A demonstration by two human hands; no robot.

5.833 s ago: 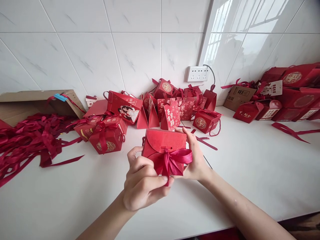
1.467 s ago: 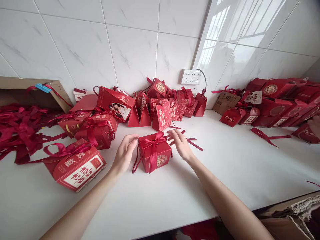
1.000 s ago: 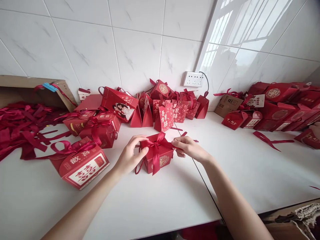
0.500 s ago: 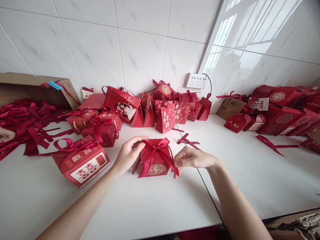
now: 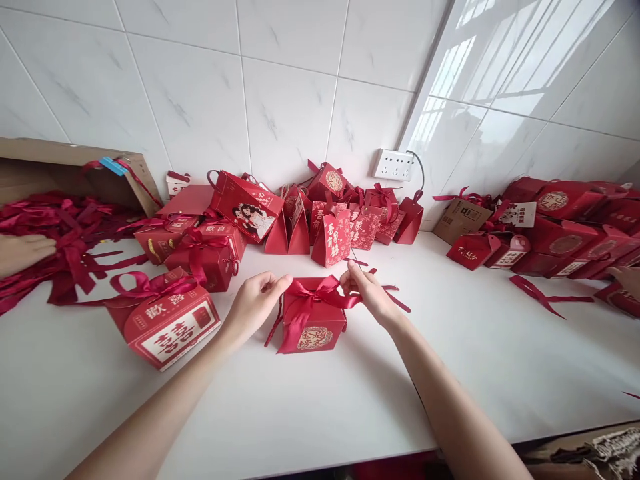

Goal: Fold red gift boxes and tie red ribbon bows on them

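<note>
A small red box (image 5: 315,339) with a gold round emblem stands upright on the white table, a red ribbon bow (image 5: 313,293) tied across its top. My left hand (image 5: 263,297) is at the box's upper left, thumb and fingers pinched on the bow's left loop. On the other side, my right hand (image 5: 367,288) is closed round the ribbon by the right end of the bow, its fingers partly hidden. Twisted red cords hang at both sides of the box. A larger red and white box (image 5: 173,333) with a bow sits to the left.
Many red boxes (image 5: 333,240) stand along the tiled wall, with another pile (image 5: 565,233) at right. Loose ribbons (image 5: 75,230) spill from a cardboard box (image 5: 75,157) at left. Other people's hands (image 5: 25,253) show at both edges. A power strip (image 5: 393,165) sits by the wall.
My right hand has moved up from the lower ribbon tail to the bow's right side, drawing the ribbon outward. The other person's hand at left reaches further in; another hand appears at right.
</note>
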